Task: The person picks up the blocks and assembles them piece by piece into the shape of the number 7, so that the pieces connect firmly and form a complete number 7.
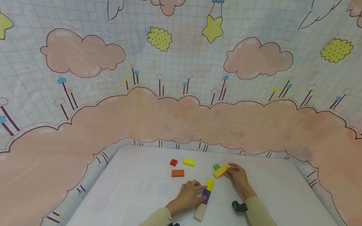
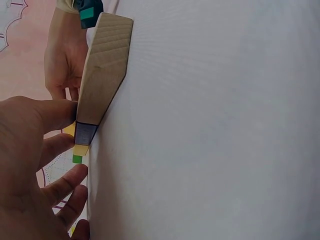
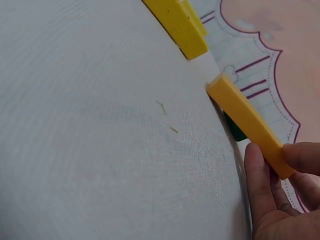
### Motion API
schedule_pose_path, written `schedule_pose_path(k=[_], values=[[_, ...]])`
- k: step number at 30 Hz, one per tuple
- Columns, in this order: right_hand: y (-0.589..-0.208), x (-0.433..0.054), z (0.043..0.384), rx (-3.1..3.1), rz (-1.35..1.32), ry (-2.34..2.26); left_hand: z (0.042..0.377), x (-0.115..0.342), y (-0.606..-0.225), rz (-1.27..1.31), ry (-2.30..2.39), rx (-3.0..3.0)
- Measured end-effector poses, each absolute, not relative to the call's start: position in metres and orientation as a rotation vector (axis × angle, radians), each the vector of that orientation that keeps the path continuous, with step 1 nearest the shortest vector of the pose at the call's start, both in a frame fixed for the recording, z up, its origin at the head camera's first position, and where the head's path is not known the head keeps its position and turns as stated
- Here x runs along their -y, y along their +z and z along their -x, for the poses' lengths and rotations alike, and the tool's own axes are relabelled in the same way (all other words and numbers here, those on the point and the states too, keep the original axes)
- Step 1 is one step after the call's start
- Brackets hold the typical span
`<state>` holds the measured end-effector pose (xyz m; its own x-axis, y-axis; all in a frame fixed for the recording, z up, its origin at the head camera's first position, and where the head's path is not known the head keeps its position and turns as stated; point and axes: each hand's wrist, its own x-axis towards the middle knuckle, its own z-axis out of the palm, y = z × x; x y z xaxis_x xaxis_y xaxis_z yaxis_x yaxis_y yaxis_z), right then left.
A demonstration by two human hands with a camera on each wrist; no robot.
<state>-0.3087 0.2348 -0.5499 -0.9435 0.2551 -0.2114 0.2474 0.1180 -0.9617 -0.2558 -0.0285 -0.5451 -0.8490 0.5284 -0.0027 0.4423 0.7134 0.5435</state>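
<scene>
A row of blocks lies end to end on the white table: a plain wooden block (image 1: 200, 212), a purple block (image 1: 207, 196) and a yellow block (image 1: 210, 184) at the far end. Along its left side, my left hand (image 1: 188, 195) touches the row, thumb at the purple block and index finger at the yellow one; the other fingers are spread. My right hand (image 1: 238, 176) pinches one end of a long yellow-orange block (image 3: 250, 127) between thumb and fingers. That block slants in front of a green block (image 1: 216, 167), partly covering it.
Farther back on the table (image 1: 127, 179) are a small red block (image 1: 173, 162), a bright yellow block (image 1: 189, 162) and an orange block (image 1: 178, 173). A patterned cloth (image 1: 181, 122) with clouds and stars hangs behind. A dark strapped device (image 1: 239, 206) sits at the right wrist.
</scene>
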Motion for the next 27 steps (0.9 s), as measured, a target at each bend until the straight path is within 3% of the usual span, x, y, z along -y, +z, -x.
schedule_pose_path(k=[27], values=[[-0.552, -0.22, 0.317, 2.4, 0.534, 1.953, 0.255, 0.03, -0.546, -0.816, 0.791, -2.777]])
